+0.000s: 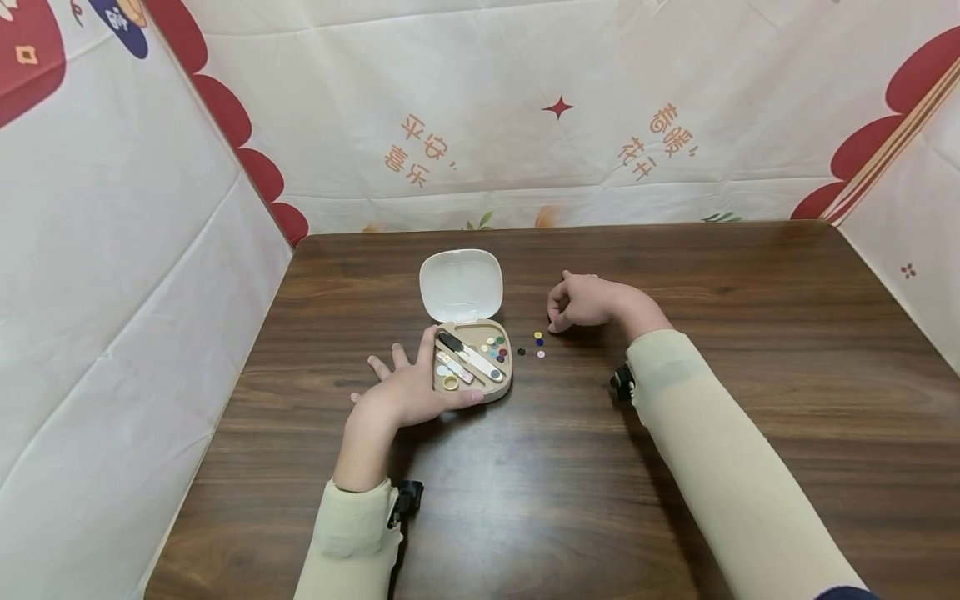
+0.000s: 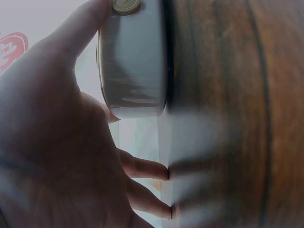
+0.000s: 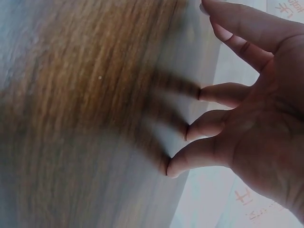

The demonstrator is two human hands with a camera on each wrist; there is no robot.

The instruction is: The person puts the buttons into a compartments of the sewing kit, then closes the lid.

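Observation:
A sewing kit box (image 1: 495, 395) with its white lid (image 1: 461, 285) raised stands on the table. In its tray lie small scissors-like snips with a black end (image 1: 451, 341), a white stick-shaped tool (image 1: 483, 363), a gold ring (image 1: 450, 382) and several coloured buttons (image 1: 500, 342). My left hand (image 1: 405, 388) holds the box's near left side between thumb and index finger, the other fingers spread. To the right, my right hand (image 1: 588, 302) bends down, fingertips at the tabletop beside several loose buttons (image 1: 541, 355). Whether its thumb and index finger pinch a button, I cannot tell.
The brown wooden table (image 1: 720, 417) reaches to a printed white cloth (image 1: 525, 117) hanging behind it, with more cloth along both sides. A small black wrist camera (image 1: 622, 382) sits at the right sleeve, another camera (image 1: 406, 502) at the left.

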